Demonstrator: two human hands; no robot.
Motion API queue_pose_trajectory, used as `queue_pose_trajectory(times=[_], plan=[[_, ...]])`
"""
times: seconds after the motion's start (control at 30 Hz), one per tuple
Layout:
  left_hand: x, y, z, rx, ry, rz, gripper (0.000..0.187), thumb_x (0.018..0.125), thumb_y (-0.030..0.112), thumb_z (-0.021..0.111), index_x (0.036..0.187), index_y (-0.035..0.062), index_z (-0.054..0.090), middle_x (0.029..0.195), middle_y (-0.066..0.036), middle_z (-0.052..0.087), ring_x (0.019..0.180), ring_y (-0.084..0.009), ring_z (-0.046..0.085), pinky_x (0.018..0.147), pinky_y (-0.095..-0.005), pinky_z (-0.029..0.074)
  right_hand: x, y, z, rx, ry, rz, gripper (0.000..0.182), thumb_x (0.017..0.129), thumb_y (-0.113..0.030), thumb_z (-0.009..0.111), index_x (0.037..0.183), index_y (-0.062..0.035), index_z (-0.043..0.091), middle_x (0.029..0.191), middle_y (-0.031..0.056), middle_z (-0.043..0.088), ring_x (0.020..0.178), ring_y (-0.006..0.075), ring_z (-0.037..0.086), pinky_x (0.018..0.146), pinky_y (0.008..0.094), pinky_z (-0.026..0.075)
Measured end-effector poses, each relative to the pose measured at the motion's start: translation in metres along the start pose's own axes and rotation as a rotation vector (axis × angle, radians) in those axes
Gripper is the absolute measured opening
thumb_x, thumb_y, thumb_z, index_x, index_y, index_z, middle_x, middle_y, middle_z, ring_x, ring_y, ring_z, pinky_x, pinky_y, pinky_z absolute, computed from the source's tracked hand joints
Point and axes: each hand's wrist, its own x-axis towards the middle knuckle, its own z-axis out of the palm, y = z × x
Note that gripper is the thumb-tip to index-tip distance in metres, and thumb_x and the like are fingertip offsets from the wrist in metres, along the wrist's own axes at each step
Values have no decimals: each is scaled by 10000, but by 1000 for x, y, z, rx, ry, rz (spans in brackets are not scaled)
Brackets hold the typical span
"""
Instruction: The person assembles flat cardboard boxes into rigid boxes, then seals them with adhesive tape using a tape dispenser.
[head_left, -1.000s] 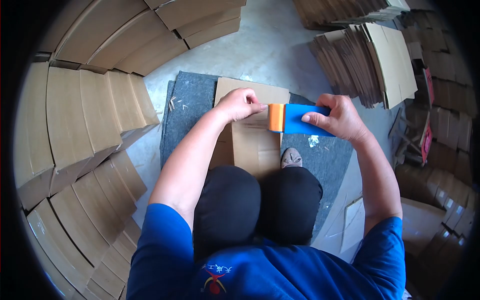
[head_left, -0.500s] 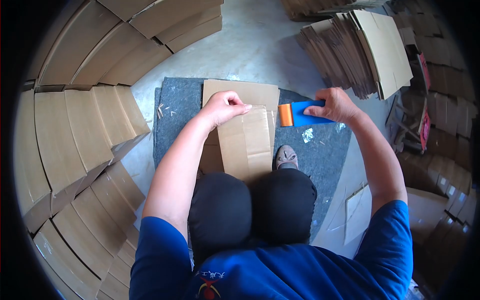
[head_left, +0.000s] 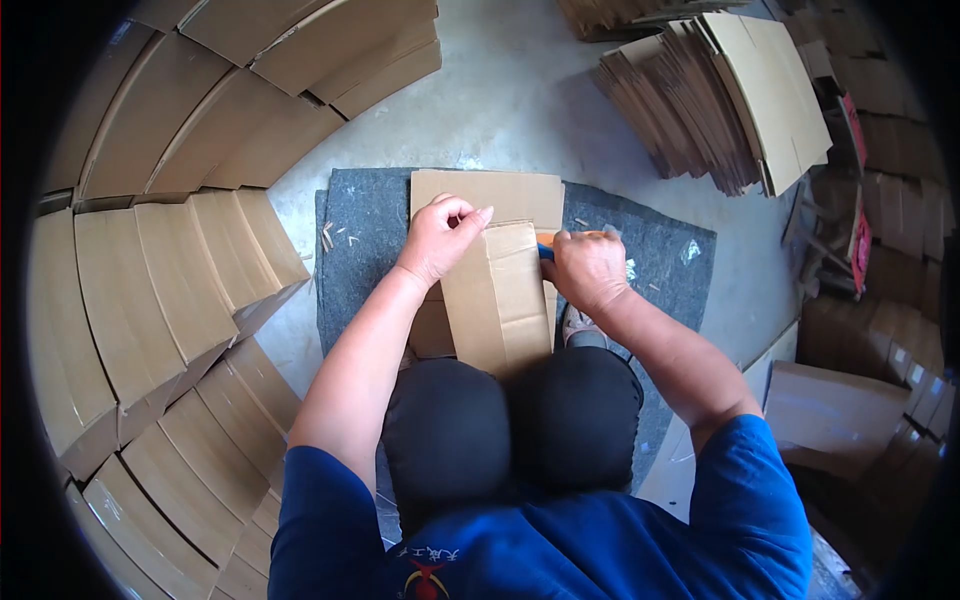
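Observation:
A narrow folded cardboard piece (head_left: 500, 300) stands in front of my knees, with a wider cardboard sheet (head_left: 490, 184) beyond it. At the piece's top left corner, my left hand (head_left: 442, 236) is closed, thumb and index finger pinched together at the edge; whatever lies between the fingertips is too small to make out. Just right of the piece, my right hand (head_left: 588, 266) is wrapped round a blue tape dispenser (head_left: 545, 251). Its orange part (head_left: 603, 235) shows partly behind my fingers, and the rest is hidden under the hand.
Cardboard boxes (head_left: 160, 290) are stacked along the left side. Flattened cartons (head_left: 770, 100) stand in a leaning pile at the back right. A dark grey mat (head_left: 360, 230) with small scraps lies under the work. My shoe (head_left: 583, 325) is beside the cardboard.
My right hand has moved left with the tape dispenser and turned it, bringing it beside the folded cardboard. My left hand stays at the top edge. The whole view has shifted slightly.

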Motion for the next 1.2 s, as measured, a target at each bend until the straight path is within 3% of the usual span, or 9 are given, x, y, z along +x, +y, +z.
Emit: queue_pose_trajectory(times=[0.2, 0.37, 0.43, 0.5, 0.67, 0.83, 0.97, 1.1, 1.2], plan=[[-37, -48, 30, -832, 291, -312, 780, 1015, 659, 345, 1507, 56, 405, 1517, -145, 416, 1428, -232, 345, 1203, -367, 210, 7, -10, 30, -84, 65, -104, 508, 824, -128, 590, 1326, -57, 556, 758, 70, 688, 716, 252, 693, 694, 407, 507], [-11, -126, 40, -837, 331, -424, 622, 1002, 540, 476, 1385, 50, 512, 1430, -153, 509, 1336, -268, 463, 1106, -388, 370, 15, -3, 88, -41, -14, -117, 565, 853, -126, 540, 1416, -89, 519, 797, 74, 710, 739, 243, 709, 711, 407, 500], [-10, -146, 32, -458, 304, -546, 467, 993, 401, 529, 1291, 44, 569, 1387, -184, 524, 1287, -329, 499, 1072, -425, 404, 15, -2, 78, -28, -97, -34, 294, 859, -166, 570, 1134, -104, 655, 848, 97, 728, 778, 268, 718, 752, 420, 507], [-25, -143, 30, 230, 686, -318, 360, 973, 294, 559, 1228, 44, 605, 1355, -202, 531, 1259, -374, 508, 1074, -442, 400, 8, 11, 63, 53, 6, 96, 162, 866, -260, 621, 862, -106, 672, 868, 100, 732, 794, 285, 719, 777, 434, 514], [-63, -25, -22, 159, 736, 40, 172, 943, 105, 598, 1091, 41, 658, 1160, -142, 603, 1037, -270, 612, 921, -366, 497, -35, 58, -5, 361, 217, 406, 334, 851, -372, 726, 1028, -89, 734, 901, 167, 736, 847, 341, 719, 766, 427, 563], [-105, 73, -43, 416, 81, 277, 241, 971, 156, 548, 1135, 38, 681, 1144, -152, 667, 1069, -313, 649, 948, -401, 508, -83, 91, -58, 829, 523, 401, 317, 879, -313, 751, 1011, -25, 743, 849, 108, 736, 793, 166, 701, 753, 313, 559], [-116, 136, -38, 879, -519, 11, 418, 990, 297, 542, 1324, 53, 609, 1329, -154, 615, 1252, -333, 570, 1062, -433, 453, -127, 73, -125, 934, 621, 273, 284, 891, -270, 758, 1015, -16, 734, 824, 65, 712, 776, 107, 659, 721, 273, 545], [-119, 179, -16, 1157, -581, -166, 450, 983, 328, 564, 1336, 51, 598, 1347, -176, 601, 1294, -317, 542, 1103, -417, 417, -179, 42, -196, 852, 558, 157, 292, 899, -277, 766, 1019, -15, 718, 818, 81, 696, 773, 143, 671, 711, 291, 559], [-113, 140, 12, 1224, -360, 188, 625, 988, 407, 546, 1476, 34, 431, 1522, -186, 437, 1454, -307, 361, 1212, -425, 266, -202, 32, -213, 741, 521, 19, 310, 885, -306, 780, 1002, -27, 708, 855, 121, 715, 794, 214, 716, 713, 326, 591]])
